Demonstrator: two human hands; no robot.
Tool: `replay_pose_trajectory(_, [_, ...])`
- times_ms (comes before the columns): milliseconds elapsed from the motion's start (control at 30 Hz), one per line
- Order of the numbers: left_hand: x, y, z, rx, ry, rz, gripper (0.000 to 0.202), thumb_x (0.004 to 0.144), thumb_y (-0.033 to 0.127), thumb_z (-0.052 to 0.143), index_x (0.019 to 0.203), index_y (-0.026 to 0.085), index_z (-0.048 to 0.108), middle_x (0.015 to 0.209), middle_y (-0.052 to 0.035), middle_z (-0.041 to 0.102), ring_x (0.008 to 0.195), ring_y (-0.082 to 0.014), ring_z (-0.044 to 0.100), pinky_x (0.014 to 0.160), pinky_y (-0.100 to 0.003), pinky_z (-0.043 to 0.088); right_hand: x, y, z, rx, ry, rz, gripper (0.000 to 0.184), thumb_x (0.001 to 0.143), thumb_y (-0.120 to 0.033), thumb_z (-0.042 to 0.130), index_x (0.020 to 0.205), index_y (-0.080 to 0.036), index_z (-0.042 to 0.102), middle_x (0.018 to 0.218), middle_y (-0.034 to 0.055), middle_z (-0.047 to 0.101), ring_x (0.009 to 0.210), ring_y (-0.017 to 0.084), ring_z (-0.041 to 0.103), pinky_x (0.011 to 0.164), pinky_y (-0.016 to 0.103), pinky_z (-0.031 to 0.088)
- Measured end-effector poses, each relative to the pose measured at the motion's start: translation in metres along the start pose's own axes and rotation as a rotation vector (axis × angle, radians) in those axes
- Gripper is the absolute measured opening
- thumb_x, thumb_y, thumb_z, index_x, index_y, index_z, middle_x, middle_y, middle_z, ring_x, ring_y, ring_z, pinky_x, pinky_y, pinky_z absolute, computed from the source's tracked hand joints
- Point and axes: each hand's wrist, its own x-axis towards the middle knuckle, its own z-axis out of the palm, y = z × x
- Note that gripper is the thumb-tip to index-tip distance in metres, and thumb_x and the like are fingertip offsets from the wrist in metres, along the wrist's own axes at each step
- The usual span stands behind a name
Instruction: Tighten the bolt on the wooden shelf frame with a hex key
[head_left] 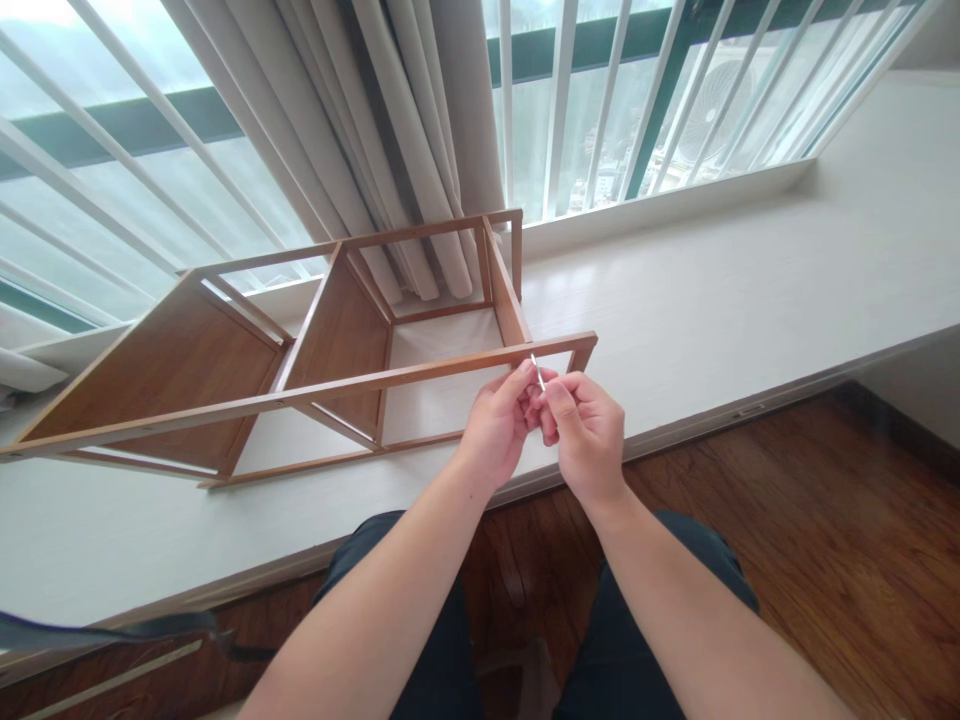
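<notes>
A wooden shelf frame (420,374) lies on its side on the white window ledge, its shelf boards standing upright. Close to the right end of its near rail, my two hands meet. A thin silver metal rod (538,372) slants up between them, its upper end close to the rail; whether it touches the wood I cannot tell. My right hand (592,435) pinches the lower part of the rod between thumb and fingers. Fingers curled, my left hand (495,425) pinches it from the other side. Both hands hide the rod's lower end.
The white ledge (720,270) runs along the barred windows, with a grey curtain (337,130) behind the frame. Below the ledge's front edge is a dark wooden floor (787,520). A dark strap (112,632) crosses the lower left. My knees are close to the ledge.
</notes>
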Motion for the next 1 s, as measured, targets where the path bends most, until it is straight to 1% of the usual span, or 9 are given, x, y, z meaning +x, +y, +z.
replay_pose_trajectory(133, [-0.001,-0.001,-0.001,-0.012,0.004,0.0,0.037,0.088,0.05,0.069,0.088,0.013,0.069,0.059,0.0048,0.05,0.045,-0.0117,0.056,0.045,-0.027,0.046,0.0,0.001,0.0,-0.008,-0.005,-0.019,0.036,0.099,-0.047,0.063,0.078,-0.017,0.063,0.054,-0.0049,0.053,0.048,0.006,0.047,0.05,0.02,0.042])
replay_pose_trajectory(200, [-0.001,-0.002,-0.002,-0.015,0.006,-0.001,0.037,0.087,0.05,0.068,0.084,0.013,0.067,0.059,0.0046,0.05,0.045,-0.0119,0.056,0.047,-0.027,0.046,0.0,0.001,0.0,-0.006,-0.007,-0.019,0.037,0.099,-0.047,0.063,0.078,-0.017,0.063,0.054,-0.005,0.053,0.048,0.006,0.048,0.052,0.02,0.043])
replay_pose_trajectory(267, [-0.002,-0.006,-0.002,-0.01,0.027,0.001,0.039,0.087,0.052,0.068,0.078,0.014,0.064,0.059,0.0041,0.05,0.045,-0.0113,0.055,0.048,-0.026,0.046,0.0,0.0,0.0,0.003,-0.004,-0.007,0.037,0.099,-0.047,0.064,0.077,-0.017,0.063,0.054,-0.0051,0.053,0.048,0.006,0.048,0.052,0.021,0.045])
replay_pose_trajectory(333, [-0.003,-0.009,-0.003,-0.001,0.066,0.005,0.04,0.087,0.053,0.067,0.076,0.014,0.063,0.059,0.0034,0.05,0.047,-0.0103,0.054,0.049,-0.025,0.044,0.0,0.0,-0.001,0.016,-0.002,0.011,0.036,0.098,-0.047,0.064,0.077,-0.017,0.063,0.053,-0.0051,0.053,0.047,0.006,0.048,0.052,0.021,0.047])
replay_pose_trajectory(467, [-0.006,-0.016,-0.007,0.013,0.143,0.021,0.04,0.087,0.053,0.066,0.084,0.013,0.066,0.062,0.0021,0.051,0.052,-0.0081,0.051,0.053,-0.022,0.038,0.0,0.002,-0.004,0.026,-0.022,0.034,0.035,0.098,-0.048,0.065,0.081,-0.017,0.065,0.055,-0.0049,0.054,0.049,0.007,0.05,0.053,0.022,0.048])
replay_pose_trajectory(567, [-0.011,-0.021,-0.013,0.032,0.18,0.002,0.042,0.088,0.055,0.064,0.089,0.013,0.07,0.063,0.0018,0.051,0.054,-0.0076,0.049,0.055,-0.022,0.036,-0.001,0.002,-0.006,0.015,-0.035,0.049,0.035,0.098,-0.05,0.065,0.084,-0.017,0.065,0.053,-0.0053,0.053,0.048,0.008,0.05,0.05,0.021,0.046])
replay_pose_trajectory(700, [-0.019,-0.025,-0.016,0.054,0.23,-0.025,0.042,0.088,0.055,0.064,0.086,0.013,0.07,0.061,0.0024,0.048,0.055,-0.0075,0.047,0.056,-0.022,0.034,-0.001,0.001,-0.006,-0.012,-0.028,0.055,0.036,0.098,-0.05,0.064,0.084,-0.017,0.065,0.052,-0.0057,0.053,0.046,0.007,0.05,0.05,0.02,0.046])
replay_pose_trajectory(867, [-0.023,-0.028,-0.015,0.067,0.241,-0.028,0.041,0.088,0.055,0.064,0.083,0.014,0.068,0.06,0.0027,0.048,0.055,-0.0074,0.045,0.055,-0.022,0.032,-0.001,-0.002,-0.005,-0.008,-0.027,0.073,0.037,0.098,-0.051,0.064,0.082,-0.017,0.066,0.052,-0.0056,0.053,0.045,0.006,0.05,0.052,0.02,0.048])
replay_pose_trajectory(1000, [-0.023,-0.029,-0.015,0.081,0.242,-0.026,0.041,0.088,0.055,0.063,0.08,0.014,0.067,0.059,0.0027,0.047,0.054,-0.0072,0.045,0.055,-0.022,0.032,-0.002,-0.002,-0.005,-0.021,-0.027,0.073,0.037,0.098,-0.051,0.064,0.083,-0.017,0.067,0.052,-0.0055,0.054,0.045,0.006,0.05,0.05,0.019,0.046])
